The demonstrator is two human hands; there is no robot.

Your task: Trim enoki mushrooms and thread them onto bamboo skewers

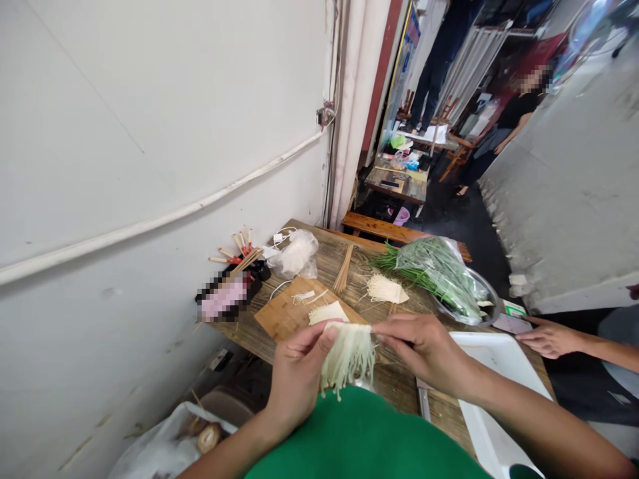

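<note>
One flat bunch of cream, thin-stemmed mushrooms [348, 352] is held above the near edge of the brown wooden table [327, 243], its stems hanging down before green clothing [369, 442]. Left hand [302, 356]: thumb and fingers clamped on the bunch's left end. Right hand [424, 342]: thumb and fingertips pinched together on its right end. Directly behind, a second cream mushroom piece [327, 312] lies on a rectangular tan wooden cutting board [279, 318], set near the table's left edge. Beyond the board, toward the far edge, noted: a fan of thin tan sticks [344, 269] and a third cream mushroom piece [387, 290]. Near the far left corner sits a crumpled clear plastic bag [299, 253] with pale contents. At the near left corner, a black holder [257, 274], partly blurred. Toward the right edge: long green leafy stalks [436, 266], partly under clear plastic, in a round metal bowl [496, 303]; closer in, a white rectangular tray [479, 340]. Beside it, another person's hand [554, 336] is extended over the table's right edge
</note>
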